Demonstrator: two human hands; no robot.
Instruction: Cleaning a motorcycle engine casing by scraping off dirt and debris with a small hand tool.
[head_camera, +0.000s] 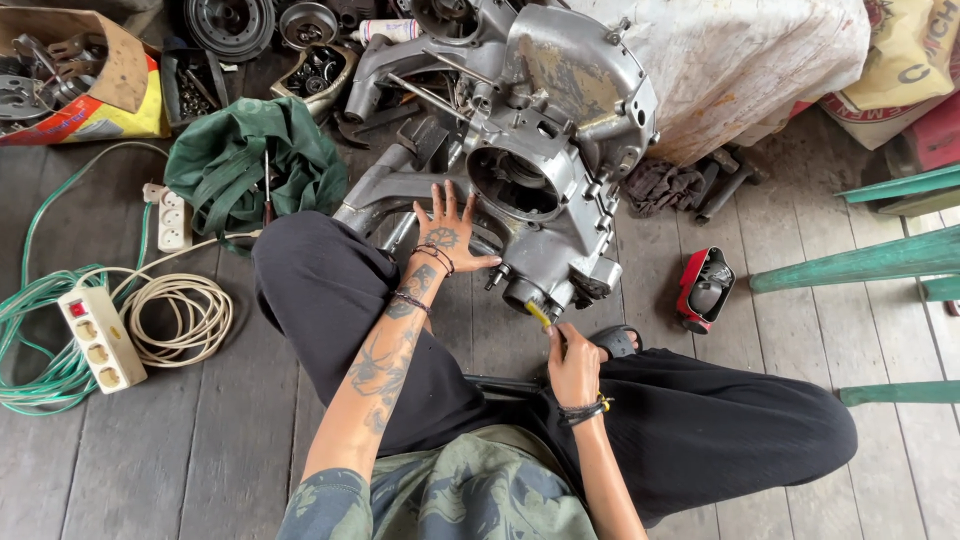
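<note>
Legs in black trousers (330, 290) lie folded nearest us on the grey wooden plank floor (230, 440), and our two bare arms reach out over them. Our right hand (573, 365) is closed around a slim yellow-handled tool (538, 314), whose tip meets the round boss at the near, lower corner of the large grey cast-metal engine casing (560, 110). The grip hides the shaft, so it may be a screwdriver or a small punch. Our left hand (447, 232) lies flat against the casing's near-left flank with its fingers spread wide, gripping nothing.

The casing itself rests tilted on the floor just beyond our knees, its big round opening facing up towards us.

We judge the step in hand to be working a fastener or plug at that lower boss while bracing the casing. The next move calls for the tool to stay in line with the boss and for firm pressure from the flat palm, so the heavy casting does not rock.

A small red-and-black part (705, 285) lies to the right. To the left are a white power strip (100, 338) and coiled cable. Farther off are a crumpled green cloth (250, 160) and a cardboard box of metal parts (90, 70).
</note>
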